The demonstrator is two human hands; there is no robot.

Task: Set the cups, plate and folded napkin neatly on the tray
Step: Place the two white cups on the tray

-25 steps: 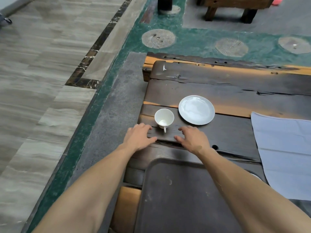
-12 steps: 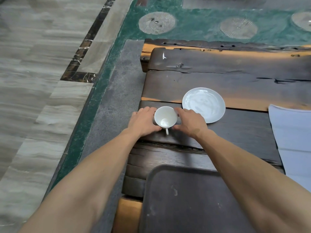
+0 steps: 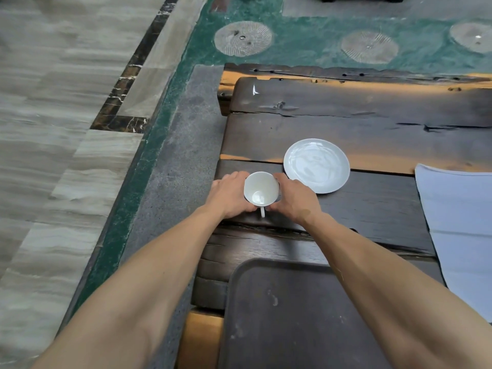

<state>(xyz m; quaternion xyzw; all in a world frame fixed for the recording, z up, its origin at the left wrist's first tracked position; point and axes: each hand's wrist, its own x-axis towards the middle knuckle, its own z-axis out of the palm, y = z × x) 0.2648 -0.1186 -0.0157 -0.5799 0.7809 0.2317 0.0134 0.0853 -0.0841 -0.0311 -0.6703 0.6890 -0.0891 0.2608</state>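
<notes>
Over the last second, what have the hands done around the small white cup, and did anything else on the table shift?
Both hands moved forward from the near side of the small white ceramic cup and closed around it: left hand on its left side, right hand on its right. The cup, handle towards the person, has not visibly shifted. The round white plate, pale blue cloth napkin and dark tray stayed put.
</notes>
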